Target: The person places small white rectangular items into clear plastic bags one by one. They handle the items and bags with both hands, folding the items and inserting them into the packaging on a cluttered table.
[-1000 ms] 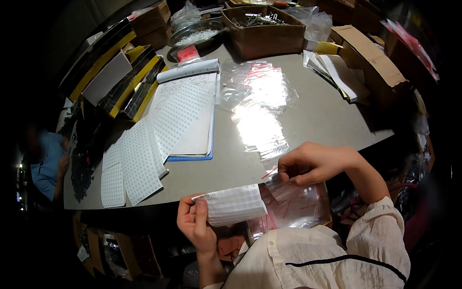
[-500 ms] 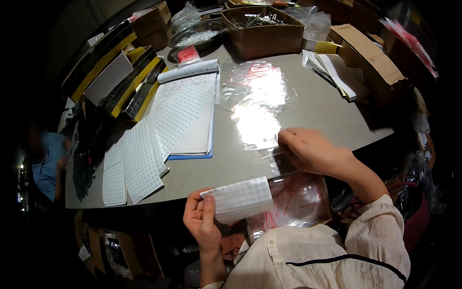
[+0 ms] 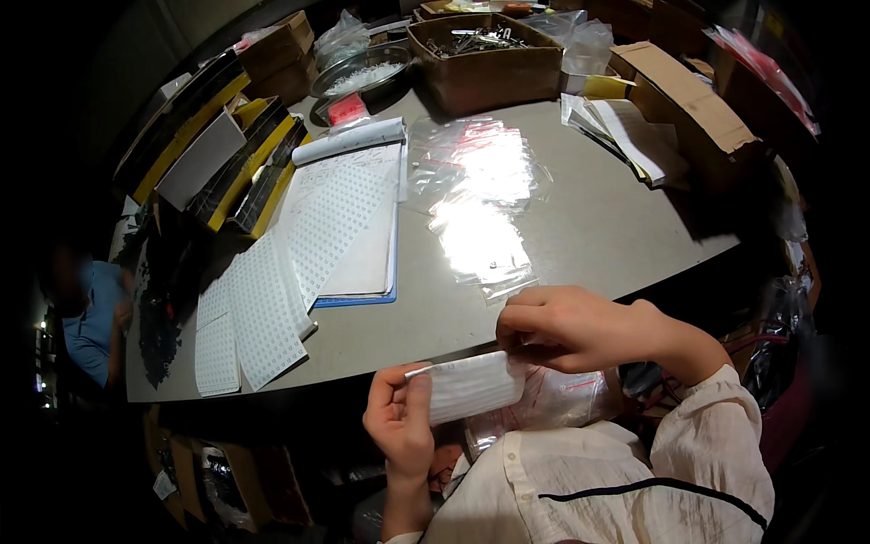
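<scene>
My left hand [image 3: 401, 422] grips a white sheet of round stickers [image 3: 473, 388] by its left end, thumb on top, just off the table's near edge. My right hand [image 3: 575, 328] is at the sheet's upper right corner, its fingers pinched together. What sits between those fingertips is hidden. Beyond the right hand, clear zip bags [image 3: 485, 249] lie overlapped in a column on the table, partly washed out by glare. More clear bags with red strips [image 3: 566, 399] fill an open box below my hands.
Printed label sheets [image 3: 263, 313] overlap a notepad on a blue clipboard [image 3: 367, 300] at left. Black-and-yellow boxes [image 3: 245, 172] stand behind them. A carton of metal parts [image 3: 489, 77], a round tray [image 3: 362, 77] and a cardboard box [image 3: 689, 100] line the back. Far left, another person [image 3: 91, 317] sits.
My right hand has come from the near end of the bag column down to the sticker sheet. My left hand has shifted slightly right and down, and the sheet is tilted differently.
</scene>
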The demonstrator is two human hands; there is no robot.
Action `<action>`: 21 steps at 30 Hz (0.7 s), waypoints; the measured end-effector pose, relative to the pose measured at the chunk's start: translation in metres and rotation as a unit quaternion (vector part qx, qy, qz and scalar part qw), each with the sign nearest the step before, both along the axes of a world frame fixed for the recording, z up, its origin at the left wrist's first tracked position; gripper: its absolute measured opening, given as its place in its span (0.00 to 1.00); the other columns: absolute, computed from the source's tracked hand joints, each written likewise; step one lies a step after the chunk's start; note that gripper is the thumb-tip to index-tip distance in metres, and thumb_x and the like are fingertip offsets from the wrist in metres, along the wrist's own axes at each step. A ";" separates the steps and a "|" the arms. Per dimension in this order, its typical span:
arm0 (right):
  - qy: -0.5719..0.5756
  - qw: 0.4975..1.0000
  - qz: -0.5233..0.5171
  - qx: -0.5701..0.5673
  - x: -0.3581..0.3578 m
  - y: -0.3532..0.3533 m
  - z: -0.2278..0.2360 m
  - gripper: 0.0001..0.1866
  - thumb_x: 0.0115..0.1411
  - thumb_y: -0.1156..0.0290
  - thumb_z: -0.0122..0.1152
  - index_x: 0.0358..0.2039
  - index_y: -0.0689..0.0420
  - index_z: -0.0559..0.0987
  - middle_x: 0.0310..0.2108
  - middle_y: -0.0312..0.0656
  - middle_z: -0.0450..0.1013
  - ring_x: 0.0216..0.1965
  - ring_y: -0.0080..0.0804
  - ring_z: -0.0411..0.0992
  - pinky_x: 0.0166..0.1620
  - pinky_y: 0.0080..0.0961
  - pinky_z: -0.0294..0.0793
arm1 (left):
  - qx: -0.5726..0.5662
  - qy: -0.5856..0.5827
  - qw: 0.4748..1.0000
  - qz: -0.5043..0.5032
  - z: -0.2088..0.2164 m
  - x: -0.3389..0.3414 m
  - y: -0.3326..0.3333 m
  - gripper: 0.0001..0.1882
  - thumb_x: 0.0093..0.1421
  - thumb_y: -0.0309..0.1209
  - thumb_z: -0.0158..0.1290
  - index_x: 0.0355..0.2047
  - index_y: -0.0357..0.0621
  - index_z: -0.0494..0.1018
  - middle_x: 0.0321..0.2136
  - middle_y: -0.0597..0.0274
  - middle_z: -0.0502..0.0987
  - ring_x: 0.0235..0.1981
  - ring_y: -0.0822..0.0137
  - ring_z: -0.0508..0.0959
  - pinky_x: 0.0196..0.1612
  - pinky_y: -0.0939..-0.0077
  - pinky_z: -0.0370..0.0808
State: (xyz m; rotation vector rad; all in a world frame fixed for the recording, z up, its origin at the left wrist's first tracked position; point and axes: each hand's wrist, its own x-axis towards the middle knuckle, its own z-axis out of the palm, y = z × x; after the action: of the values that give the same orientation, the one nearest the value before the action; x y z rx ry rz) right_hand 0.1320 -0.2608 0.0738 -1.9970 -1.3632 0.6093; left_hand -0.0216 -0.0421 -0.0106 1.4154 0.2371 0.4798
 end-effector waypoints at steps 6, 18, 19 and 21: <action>-0.219 0.975 -0.038 0.018 -0.011 0.003 -0.017 0.23 0.45 0.78 0.67 0.44 0.57 0.75 0.39 0.46 0.72 0.47 0.49 0.73 0.48 0.41 0.75 | 0.007 -0.011 1.000 -0.013 -0.008 0.005 -0.001 0.07 0.71 0.27 0.52 0.42 0.34 0.70 0.27 0.59 0.79 0.21 0.77 0.75 0.23 0.82 0.71; -0.165 0.977 -0.138 0.017 0.040 0.006 -0.012 0.11 0.50 0.73 0.69 0.35 0.56 0.80 0.38 0.48 0.78 0.41 0.47 0.76 0.43 0.42 0.75 | 0.012 0.017 1.000 0.019 -0.005 0.018 0.010 0.06 0.71 0.26 0.52 0.41 0.34 0.73 0.30 0.64 0.79 0.30 0.82 0.74 0.35 0.88 0.69; -0.122 0.978 -0.169 -0.007 0.055 0.008 -0.013 0.09 0.51 0.72 0.69 0.34 0.57 0.80 0.36 0.48 0.78 0.40 0.46 0.77 0.44 0.41 0.75 | 0.009 0.013 1.000 0.018 -0.003 0.019 0.010 0.06 0.71 0.26 0.52 0.41 0.34 0.73 0.30 0.64 0.79 0.30 0.82 0.74 0.36 0.88 0.69; -0.129 0.977 -0.165 -0.028 0.077 0.011 -0.018 0.10 0.57 0.69 0.67 0.37 0.61 0.79 0.31 0.50 0.76 0.35 0.48 0.76 0.39 0.41 0.74 | 0.002 0.022 1.000 0.019 -0.001 0.018 0.009 0.06 0.71 0.26 0.52 0.41 0.34 0.72 0.30 0.64 0.79 0.30 0.82 0.74 0.36 0.88 0.69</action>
State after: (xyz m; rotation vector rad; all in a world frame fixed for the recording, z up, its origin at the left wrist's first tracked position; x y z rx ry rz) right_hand 0.2086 -0.2498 0.0561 -2.3442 -1.1246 0.2448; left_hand -0.0038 -0.0328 -0.0112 1.4282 0.2989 0.4803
